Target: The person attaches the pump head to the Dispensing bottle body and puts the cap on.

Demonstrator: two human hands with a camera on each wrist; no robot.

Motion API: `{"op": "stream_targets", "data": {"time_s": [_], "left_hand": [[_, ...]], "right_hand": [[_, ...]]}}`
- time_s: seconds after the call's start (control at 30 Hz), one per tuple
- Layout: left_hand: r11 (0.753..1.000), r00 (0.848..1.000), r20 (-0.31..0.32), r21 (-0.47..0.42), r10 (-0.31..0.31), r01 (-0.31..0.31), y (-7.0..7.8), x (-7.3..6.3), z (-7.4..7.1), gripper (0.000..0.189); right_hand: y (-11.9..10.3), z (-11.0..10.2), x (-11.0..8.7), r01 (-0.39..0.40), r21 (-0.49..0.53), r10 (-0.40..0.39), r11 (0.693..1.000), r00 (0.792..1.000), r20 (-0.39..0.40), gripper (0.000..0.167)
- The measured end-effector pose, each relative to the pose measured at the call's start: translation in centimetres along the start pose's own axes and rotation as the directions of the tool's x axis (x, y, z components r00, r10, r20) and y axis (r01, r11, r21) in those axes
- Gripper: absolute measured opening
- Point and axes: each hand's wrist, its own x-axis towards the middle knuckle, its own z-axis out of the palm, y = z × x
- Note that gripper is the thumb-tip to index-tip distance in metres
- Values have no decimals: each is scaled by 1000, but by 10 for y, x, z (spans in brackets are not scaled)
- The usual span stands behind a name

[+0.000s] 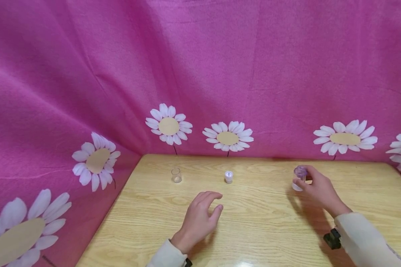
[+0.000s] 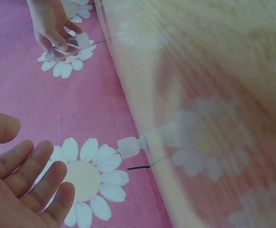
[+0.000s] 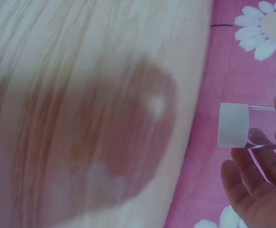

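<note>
At the right of the table my right hand (image 1: 319, 187) grips a clear cylinder with a white base (image 1: 299, 178) around its transparent wall. In the right wrist view the white base (image 3: 233, 125) points toward the tabletop; the hand (image 3: 266, 185) is partly cut off by the frame. Whether the base touches the table is hard to tell. My left hand (image 1: 200, 218) hovers with bent, relaxed fingers, holding nothing. Beyond its fingertips stands a small white piece (image 1: 228, 177), apart from the hand; the left wrist view shows it (image 2: 129, 147) with a narrower end.
A clear open cup (image 1: 176, 175) stands upright at the table's back left. The wooden table (image 1: 254, 230) ends at a pink cloth (image 1: 280, 74) with daisies, which rises behind it and along the left side.
</note>
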Motion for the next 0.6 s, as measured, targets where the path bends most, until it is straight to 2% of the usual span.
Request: {"op": "stream_targets", "data": {"time_s": [0.47, 0.6], "left_hand": [[1000, 999, 33, 10, -17, 17, 0, 4, 1, 25], [999, 998, 49, 5, -34, 33, 1, 4, 1, 25]], "right_hand": [[-18, -1, -2, 26, 20, -26, 999, 1000, -7, 44], [-21, 1, -3, 69, 33, -68, 997, 997, -25, 43]]}}
